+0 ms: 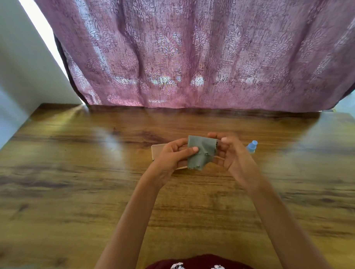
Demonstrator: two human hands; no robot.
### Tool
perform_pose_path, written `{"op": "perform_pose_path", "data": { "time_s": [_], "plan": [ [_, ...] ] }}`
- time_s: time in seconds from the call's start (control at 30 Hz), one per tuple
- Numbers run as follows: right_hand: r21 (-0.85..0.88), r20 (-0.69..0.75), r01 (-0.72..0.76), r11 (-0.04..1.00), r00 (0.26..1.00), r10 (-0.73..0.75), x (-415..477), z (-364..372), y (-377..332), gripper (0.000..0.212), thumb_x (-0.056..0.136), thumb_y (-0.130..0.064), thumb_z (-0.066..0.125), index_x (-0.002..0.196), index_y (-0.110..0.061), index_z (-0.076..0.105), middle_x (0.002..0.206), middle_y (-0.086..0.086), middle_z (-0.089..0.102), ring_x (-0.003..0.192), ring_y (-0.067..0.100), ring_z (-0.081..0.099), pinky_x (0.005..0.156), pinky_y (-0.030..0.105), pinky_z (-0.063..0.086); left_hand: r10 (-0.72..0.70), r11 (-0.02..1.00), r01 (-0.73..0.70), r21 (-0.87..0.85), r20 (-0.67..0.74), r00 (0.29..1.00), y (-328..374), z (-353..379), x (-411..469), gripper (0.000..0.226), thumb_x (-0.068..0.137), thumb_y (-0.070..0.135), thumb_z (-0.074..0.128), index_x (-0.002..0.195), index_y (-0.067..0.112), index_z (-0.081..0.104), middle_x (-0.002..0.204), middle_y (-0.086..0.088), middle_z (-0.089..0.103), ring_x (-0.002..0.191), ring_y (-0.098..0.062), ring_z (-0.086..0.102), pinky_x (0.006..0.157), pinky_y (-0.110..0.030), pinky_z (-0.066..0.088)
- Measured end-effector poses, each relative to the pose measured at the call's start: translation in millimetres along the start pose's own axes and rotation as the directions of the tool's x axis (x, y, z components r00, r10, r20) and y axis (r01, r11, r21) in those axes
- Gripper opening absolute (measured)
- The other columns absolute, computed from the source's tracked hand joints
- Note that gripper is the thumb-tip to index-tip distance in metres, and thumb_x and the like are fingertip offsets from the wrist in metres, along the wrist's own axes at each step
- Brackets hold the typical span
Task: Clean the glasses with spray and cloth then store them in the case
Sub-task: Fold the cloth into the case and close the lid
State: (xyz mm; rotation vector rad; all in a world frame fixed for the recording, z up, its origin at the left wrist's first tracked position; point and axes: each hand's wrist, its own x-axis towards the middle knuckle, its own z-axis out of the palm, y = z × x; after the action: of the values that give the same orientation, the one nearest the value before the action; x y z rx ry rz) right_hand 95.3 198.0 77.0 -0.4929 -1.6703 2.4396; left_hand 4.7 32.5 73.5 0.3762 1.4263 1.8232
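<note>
Both hands are raised over the middle of the wooden table [70, 171]. My left hand [172, 154] pinches a grey-green cloth [200, 153] with thumb on top. The cloth is draped over the glasses, which are almost fully hidden; only a thin pale temple arm [219, 157] shows. My right hand [234, 156] holds the other end, fingers curled around the cloth's edge. A beige case [157, 151] lies on the table behind my left hand, mostly hidden. The spray bottle with a blue cap [252, 146] stands just right of my right hand.
A purple patterned curtain [195, 54] hangs along the table's far edge. A white wall [18, 68] runs along the left side. Bare wood shows to the left, right and front of my hands.
</note>
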Motion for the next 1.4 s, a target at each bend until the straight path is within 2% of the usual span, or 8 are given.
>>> {"op": "perform_pose_path", "data": {
  "time_s": [0.1,0.3,0.57,0.83,1.07,1.2,1.3,1.4],
  "plan": [
    [0.133,0.104,-0.132,0.982,0.988,0.118,-0.4,-6.3,4.5,0.057,0.074,-0.048,0.075,0.114,-0.007,0.067,0.109,0.012,0.070,0.092,0.019,0.068,0.078,0.029,0.058,0.019,1.000,-0.019,-0.010,0.007,1.000,1.7,0.0,-0.2,0.031,0.087,0.007,0.063,0.118,0.005,0.063,0.097,-0.009,0.074,0.085,-0.016,0.071,0.071,-0.025,0.058],
    [0.142,0.119,-0.243,0.960,0.967,0.227,-3.0,-3.2,14.3,0.033,0.076,-0.015,0.070,0.108,-0.006,0.068,0.104,0.012,0.071,0.088,0.020,0.070,0.079,0.032,0.058,0.009,1.000,-0.010,0.016,0.041,0.999,3.0,-3.4,-0.3,0.030,0.088,0.003,0.061,0.118,0.007,0.063,0.097,-0.007,0.074,0.086,-0.016,0.071,0.074,-0.025,0.059],
    [-0.152,-0.024,0.118,0.981,0.992,-0.123,-2.4,3.9,15.9,0.018,0.085,0.002,0.063,0.096,-0.012,0.065,0.095,0.006,0.071,0.092,0.020,0.069,0.079,0.032,0.057,0.061,0.996,-0.059,0.060,-0.029,0.998,0.1,-9.4,-0.6,0.020,0.089,-0.004,0.057,0.100,0.009,0.068,0.091,0.000,0.074,0.085,-0.012,0.070,0.071,-0.020,0.056],
    [-0.462,0.153,0.456,0.761,0.886,-0.438,-1.0,0.2,9.9,0.035,0.081,0.018,0.056,0.082,-0.013,0.073,0.097,0.002,0.071,0.099,0.012,0.066,0.085,0.022,0.052,0.102,0.993,-0.091,0.078,-0.150,0.983,-0.3,-7.5,-1.3,0.018,0.097,0.011,0.051,0.110,0.014,0.063,0.097,-0.006,0.073,0.085,-0.016,0.071,0.068,-0.023,0.058],
    [-0.593,0.217,0.510,0.624,0.847,-0.486,4.1,-3.5,9.7,0.042,0.080,0.018,0.058,0.080,-0.020,0.073,0.100,0.002,0.070,0.097,0.008,0.065,0.082,0.018,0.051,-0.012,1.000,0.012,0.002,-0.115,0.993,4.9,-8.6,-6.1,0.036,0.084,0.038,0.062,0.106,0.012,0.070,0.100,-0.010,0.072,0.085,-0.017,0.071,0.067,-0.020,0.057],
    [-0.557,0.139,0.395,0.730,0.912,-0.387,3.7,0.5,13.9,0.033,0.087,0.009,0.055,0.092,-0.018,0.073,0.100,-0.001,0.071,0.095,0.010,0.067,0.080,0.022,0.053,0.022,0.999,-0.016,0.042,-0.128,0.992,4.1,-12.3,-7.9,0.019,0.083,0.015,0.068,0.102,0.013,0.070,0.087,-0.001,0.074,0.082,-0.010,0.070,0.068,-0.018,0.057],
    [-0.158,0.030,0.091,0.983,0.996,-0.088,4.8,9.4,19.3,0.021,0.096,-0.007,0.051,0.110,-0.013,0.065,0.104,0.005,0.071,0.098,0.019,0.068,0.082,0.033,0.058,0.031,1.000,-0.030,0.004,-0.176,0.984,3.5,-14.2,-6.5,0.018,0.085,0.008,0.066,0.103,0.007,0.068,0.085,-0.003,0.074,0.077,-0.011,0.071,0.067,-0.018,0.057],
    [-0.060,0.027,-0.056,0.997,0.998,0.058,11.0,17.0,25.7,0.019,0.091,-0.014,0.061,0.108,-0.008,0.066,0.097,0.004,0.072,0.091,0.017,0.070,0.080,0.031,0.059,0.032,0.999,-0.030,0.014,-0.208,0.978,1.8,-17.5,-3.5,0.024,0.086,0.007,0.065,0.109,0.001,0.065,0.089,-0.009,0.073,0.076,-0.013,0.071,0.069,-0.021,0.058]
  ]
}}
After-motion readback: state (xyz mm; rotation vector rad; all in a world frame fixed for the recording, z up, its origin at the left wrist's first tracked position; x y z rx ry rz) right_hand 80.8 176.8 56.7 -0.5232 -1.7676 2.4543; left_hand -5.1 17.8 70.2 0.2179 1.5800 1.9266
